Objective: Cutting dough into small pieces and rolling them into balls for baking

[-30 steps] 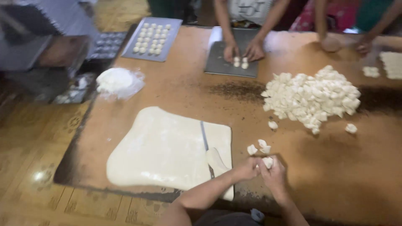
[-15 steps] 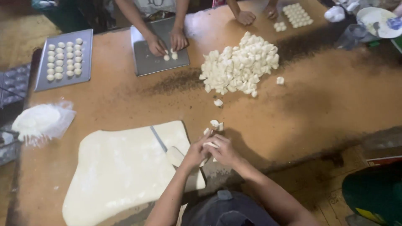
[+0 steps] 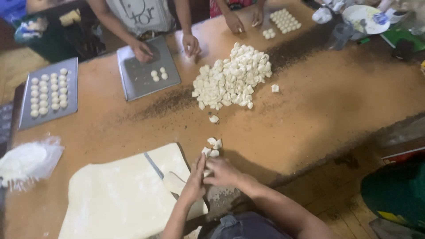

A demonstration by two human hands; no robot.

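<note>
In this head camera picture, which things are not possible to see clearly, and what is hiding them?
- What the left hand and right hand pinch: their own fingers cover it.
- The knife handle: partly under the left hand.
- The dough sheet: cut off by the bottom edge.
- The flour bag: cut off by the left edge.
- The far dough balls: too small to count surely.
</note>
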